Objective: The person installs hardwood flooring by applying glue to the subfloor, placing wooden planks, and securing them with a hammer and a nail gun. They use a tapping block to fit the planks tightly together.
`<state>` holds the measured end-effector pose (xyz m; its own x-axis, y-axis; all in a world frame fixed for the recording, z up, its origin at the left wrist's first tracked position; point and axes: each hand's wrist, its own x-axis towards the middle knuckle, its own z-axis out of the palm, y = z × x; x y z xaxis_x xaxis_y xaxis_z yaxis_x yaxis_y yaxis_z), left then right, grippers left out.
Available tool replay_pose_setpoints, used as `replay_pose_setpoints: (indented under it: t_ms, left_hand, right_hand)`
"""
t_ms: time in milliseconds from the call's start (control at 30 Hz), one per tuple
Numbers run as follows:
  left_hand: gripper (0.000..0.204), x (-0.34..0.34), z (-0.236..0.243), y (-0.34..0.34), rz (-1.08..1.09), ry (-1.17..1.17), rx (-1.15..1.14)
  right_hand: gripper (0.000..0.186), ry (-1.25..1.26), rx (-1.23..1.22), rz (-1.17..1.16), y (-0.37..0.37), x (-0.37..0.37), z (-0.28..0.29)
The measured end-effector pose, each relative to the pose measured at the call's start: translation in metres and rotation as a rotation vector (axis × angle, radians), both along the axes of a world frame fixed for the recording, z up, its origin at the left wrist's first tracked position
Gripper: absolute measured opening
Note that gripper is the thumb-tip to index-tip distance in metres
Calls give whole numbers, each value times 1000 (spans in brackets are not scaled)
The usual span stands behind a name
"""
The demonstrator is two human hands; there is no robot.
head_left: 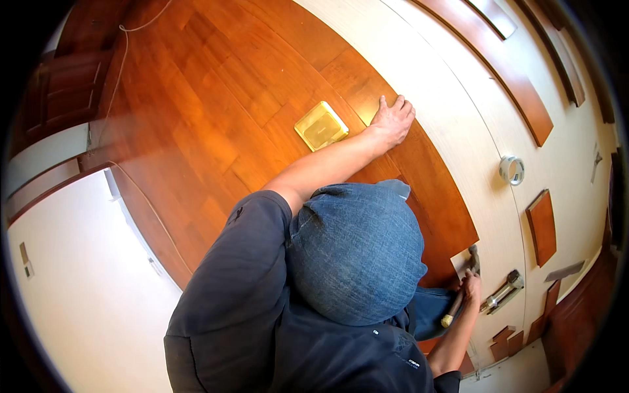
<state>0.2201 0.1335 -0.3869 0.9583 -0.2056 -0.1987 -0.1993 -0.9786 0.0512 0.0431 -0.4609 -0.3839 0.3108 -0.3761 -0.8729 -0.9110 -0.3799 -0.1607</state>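
Note:
My left hand (393, 122) rests on the outer edge of the laid reddish-brown wood floor (262, 72), fingers spread and holding nothing. Beside that forearm, a square brass floor plate (321, 125) is set among the boards. My right hand (470, 285), low on the right, is wrapped round the handle of a hammer (473, 261). The hammer's head points away from me, close to the floor's stepped edge, and its pale handle end sticks out below my fist. My denim-covered knee (357, 252) hides the boards between my hands.
Pale underlay (452, 111) borders the floor on the right. On it lie a long loose board (501, 72), a roll of tape (512, 170), a short board (542, 227) and a silvery metal tool (503, 292). A thin cord (147, 203) runs along the left side.

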Motion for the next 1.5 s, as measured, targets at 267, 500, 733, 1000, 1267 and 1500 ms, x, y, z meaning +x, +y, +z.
replay_pose_setpoints:
  t_ms: [267, 500, 733, 1000, 1267, 1500]
  left_hand:
    - [55, 2, -2, -4, 13, -5, 0]
    - [57, 3, 1, 2, 0, 19, -19]
    - [60, -5, -5, 1, 44, 8, -27]
    - [75, -43, -32, -1, 199, -19, -257]
    - [95, -70, -16, 7, 122, 59, -215]
    - [98, -84, -12, 9, 130, 87, -196]
  right_hand:
    - [22, 2, 27, 69, 12, 0, 1]
    - [22, -18, 39, -15, -14, -6, -10]
    - [21, -65, 29, 45, 6, 11, 5]
    - [37, -420, -168, 400, 84, 140, 41]
    - [39, -693, -99, 1323, 342, 350, 8]
    - [33, -575, 117, 1488, 436, 342, 3]
